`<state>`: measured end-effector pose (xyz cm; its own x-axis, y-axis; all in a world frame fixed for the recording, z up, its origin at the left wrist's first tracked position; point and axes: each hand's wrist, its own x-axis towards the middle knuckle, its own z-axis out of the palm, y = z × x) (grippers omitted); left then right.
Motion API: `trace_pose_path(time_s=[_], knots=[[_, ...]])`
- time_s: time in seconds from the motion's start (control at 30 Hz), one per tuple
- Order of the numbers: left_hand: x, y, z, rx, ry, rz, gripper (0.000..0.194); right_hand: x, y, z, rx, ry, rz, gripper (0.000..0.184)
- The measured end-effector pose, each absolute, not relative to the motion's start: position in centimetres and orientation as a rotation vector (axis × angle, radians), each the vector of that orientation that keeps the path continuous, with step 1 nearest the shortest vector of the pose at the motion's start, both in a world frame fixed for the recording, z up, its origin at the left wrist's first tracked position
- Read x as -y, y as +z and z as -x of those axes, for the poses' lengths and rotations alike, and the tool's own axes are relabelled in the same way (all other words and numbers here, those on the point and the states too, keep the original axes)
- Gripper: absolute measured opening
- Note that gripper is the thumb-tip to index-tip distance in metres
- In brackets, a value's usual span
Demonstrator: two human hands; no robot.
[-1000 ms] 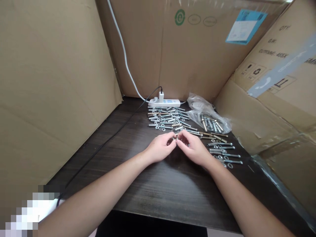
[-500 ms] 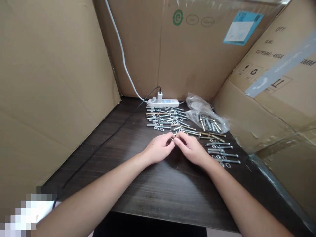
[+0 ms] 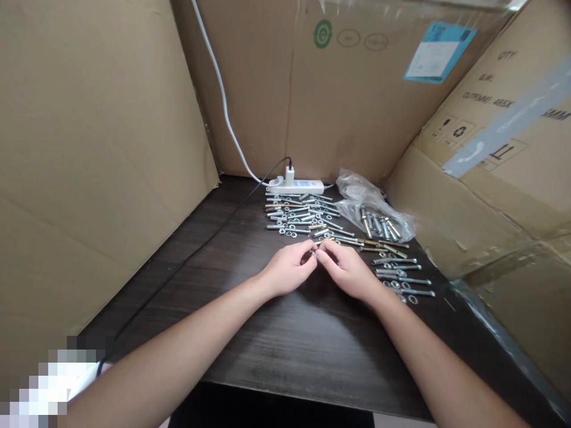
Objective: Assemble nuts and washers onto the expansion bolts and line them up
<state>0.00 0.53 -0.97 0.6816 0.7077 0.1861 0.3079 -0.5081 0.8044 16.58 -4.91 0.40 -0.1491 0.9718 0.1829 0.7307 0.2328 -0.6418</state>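
Note:
My left hand (image 3: 291,267) and my right hand (image 3: 342,266) meet above the front of the loose hardware, fingertips pinched together. Between them shows a sliver of a small shiny metal part (image 3: 313,253); the fingers cover most of it, so its kind cannot be told. Just beyond my fingers lie rows of bolts, sleeves, nuts and washers (image 3: 303,217). More long bolts (image 3: 414,292) and loose washers (image 3: 413,300) lie to the right of my right hand. Some brassy bolts and sleeves (image 3: 383,245) sit between these groups.
A clear plastic bag (image 3: 357,184) with several assembled anchor bolts (image 3: 379,224) lies at the back right. Behind the hardware stands a white power strip (image 3: 297,187); its black cable (image 3: 191,254) crosses the dark table (image 3: 276,351). Cardboard boxes (image 3: 267,89) wall in the left, back and right.
Both hands stay pinched together in nearly the same place, with only slight finger movement. The whole view has shifted by a few pixels.

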Motion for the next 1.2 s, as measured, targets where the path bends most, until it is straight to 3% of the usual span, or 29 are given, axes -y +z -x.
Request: trace_pose_path(time_s=[0.2,0.6,0.8,1.03,1.2], knots=[[-0.57,-1.07,0.00,-0.775,0.636,-2.119,0.021,4.87,0.29,-16.72,1.950,0.552,1.532,0.021],[-0.25,-0.94,0.05,-0.738,0.617,-2.210,0.014,4.70,-0.24,-16.81,1.883,0.529,1.623,0.047],[-0.40,-0.97,0.00,-0.735,0.655,-2.185,0.013,4.74,-0.01,-16.78,1.899,0.523,1.600,0.038],[-0.40,-0.97,0.07,-0.727,0.642,-2.197,0.011,4.56,-0.44,-16.30,1.817,0.676,1.556,0.045],[-0.37,-0.82,-0.02,-0.717,0.677,-2.109,0.015,4.42,-0.35,-16.59,1.770,0.603,1.537,0.042]])
